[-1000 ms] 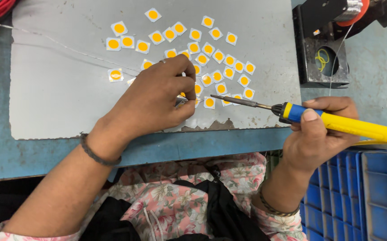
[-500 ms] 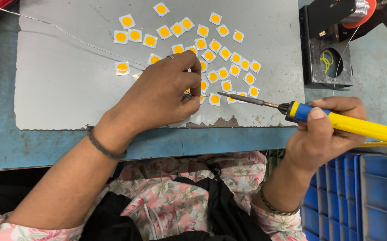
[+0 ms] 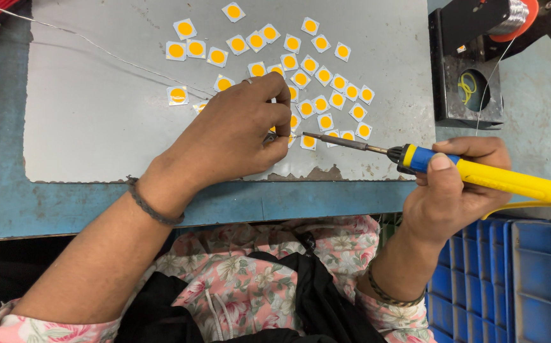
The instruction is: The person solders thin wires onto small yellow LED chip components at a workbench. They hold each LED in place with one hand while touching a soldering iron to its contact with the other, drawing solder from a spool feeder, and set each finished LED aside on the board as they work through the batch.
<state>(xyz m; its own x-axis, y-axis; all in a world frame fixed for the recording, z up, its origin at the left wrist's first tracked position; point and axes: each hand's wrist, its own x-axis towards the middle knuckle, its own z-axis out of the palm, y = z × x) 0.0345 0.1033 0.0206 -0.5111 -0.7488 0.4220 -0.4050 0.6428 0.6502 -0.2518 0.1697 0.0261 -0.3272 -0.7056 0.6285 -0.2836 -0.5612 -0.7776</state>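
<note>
The right hand (image 3: 453, 190) is closed around a soldering iron (image 3: 472, 174), thumb on the blue collar, yellow handle running out past the grey mat's right edge. Its tip (image 3: 307, 134) points left, just beside the left hand's fingertips (image 3: 282, 136). The left hand (image 3: 231, 136) lies curled, knuckles up, near the mat's front edge, fingers pinched on something small; what it is cannot be told. The mat (image 3: 97, 127) lies on a blue worktop (image 3: 8, 197). Square chips (image 3: 326, 82) with yellow centres are scattered over the mat's middle and back. A thin wire (image 3: 97, 46) runs from the back left corner toward the left hand. A black stand (image 3: 466, 82) sits off the mat's right edge.
</note>
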